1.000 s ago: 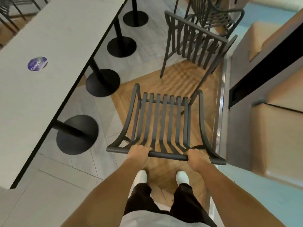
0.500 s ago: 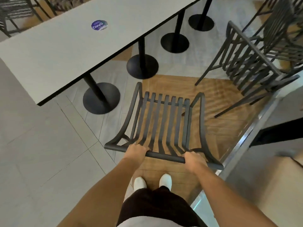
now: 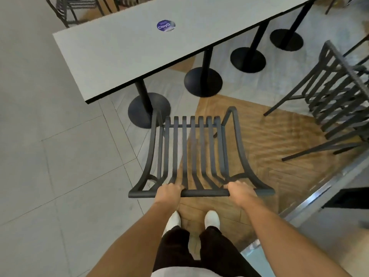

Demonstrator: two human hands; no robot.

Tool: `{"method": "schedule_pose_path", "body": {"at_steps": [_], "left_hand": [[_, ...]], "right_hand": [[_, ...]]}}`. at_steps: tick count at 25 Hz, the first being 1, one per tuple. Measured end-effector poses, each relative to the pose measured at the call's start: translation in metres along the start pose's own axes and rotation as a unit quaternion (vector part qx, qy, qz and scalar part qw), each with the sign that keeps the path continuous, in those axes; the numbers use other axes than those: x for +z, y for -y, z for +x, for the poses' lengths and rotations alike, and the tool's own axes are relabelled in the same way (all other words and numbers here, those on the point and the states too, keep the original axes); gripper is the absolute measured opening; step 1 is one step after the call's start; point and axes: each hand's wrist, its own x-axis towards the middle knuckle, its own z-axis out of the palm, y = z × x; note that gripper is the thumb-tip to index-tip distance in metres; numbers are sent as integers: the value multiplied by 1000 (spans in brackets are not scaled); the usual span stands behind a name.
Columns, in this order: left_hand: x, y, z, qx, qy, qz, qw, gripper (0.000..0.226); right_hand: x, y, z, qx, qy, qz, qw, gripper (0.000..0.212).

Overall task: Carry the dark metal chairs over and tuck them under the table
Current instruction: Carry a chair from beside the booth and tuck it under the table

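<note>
The dark metal chair point(image 3: 196, 154) is held by its top rail in both grips: the left hand point(image 3: 169, 191) and the right hand point(image 3: 240, 190) are each curled round the rail, apart from one another, with the slatted seat projecting ahead of them. Since a second ago the view has been swung toward the counter point(image 3: 139, 48), whose near corner is now ahead and to the left of the grips; the chair's front edge is now seen just over the nearest round pedestal base point(image 3: 148, 109). From this it is judged that the chair has been turned to face its slot and that only the push under remains.

A round blue sticker point(image 3: 166, 26) is seen on the grey counter. Grey tiles are laid left of the grips and a wood-pattern floor beneath them. Stacked dark chairs point(image 3: 335, 90) stand ahead to the right.
</note>
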Motion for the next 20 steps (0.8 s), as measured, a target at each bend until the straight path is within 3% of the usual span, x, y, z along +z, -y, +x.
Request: {"method": "schedule_pose_path", "body": {"at_steps": [12, 20], "left_hand": [[33, -35, -33, -163, -13, -110, 980, 47], [22, -13, -15, -193, -6, -113, 975, 45]], "right_hand": [[-38, -2, 32, -132, 8, -138, 982, 45], [-66, 19, 62, -165, -2, -167, 972, 38]]}}
